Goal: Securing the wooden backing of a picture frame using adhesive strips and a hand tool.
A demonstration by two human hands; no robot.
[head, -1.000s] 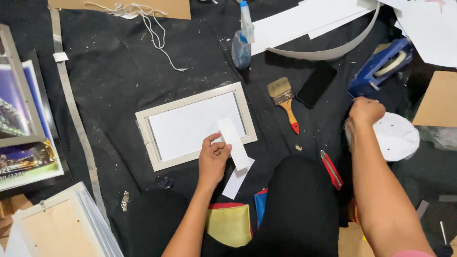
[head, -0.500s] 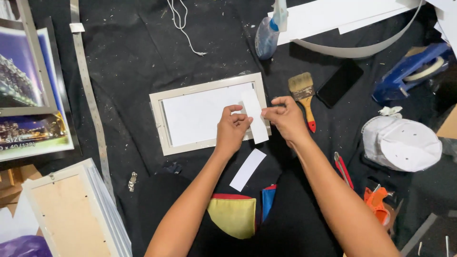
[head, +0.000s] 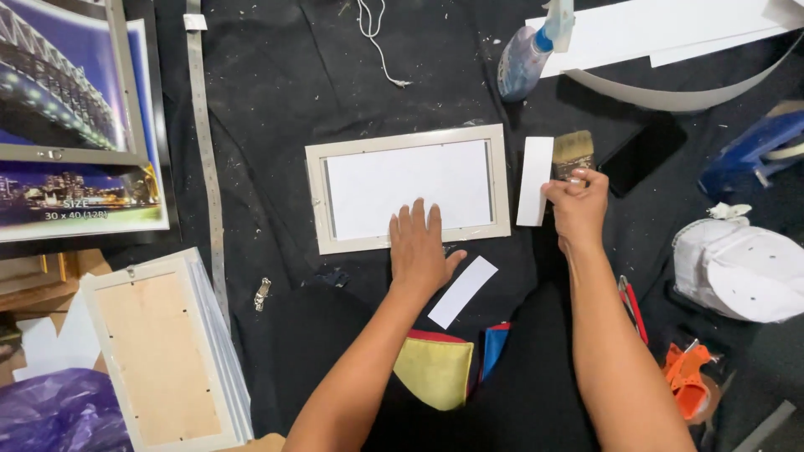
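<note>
Moved: right hand (head: pixel 578 201) carries white strip (head: pixel 534 181) off frame (head: pixel 408 187), pinching it | left hand (head: pixel 419 244) flat, fingers spread, on frame's lower edge | brush (head: pixel 573 151) half hidden | strips: two, second (head: pixel 462 290) below frame

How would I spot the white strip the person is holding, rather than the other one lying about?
Start at the pale picture frame lying flat on the black cloth. Just off its right end, the right hand pinches a white paper strip, upright beside a paintbrush. The other strip lies slanted below the frame, near the left hand, with nothing touching it.
</note>
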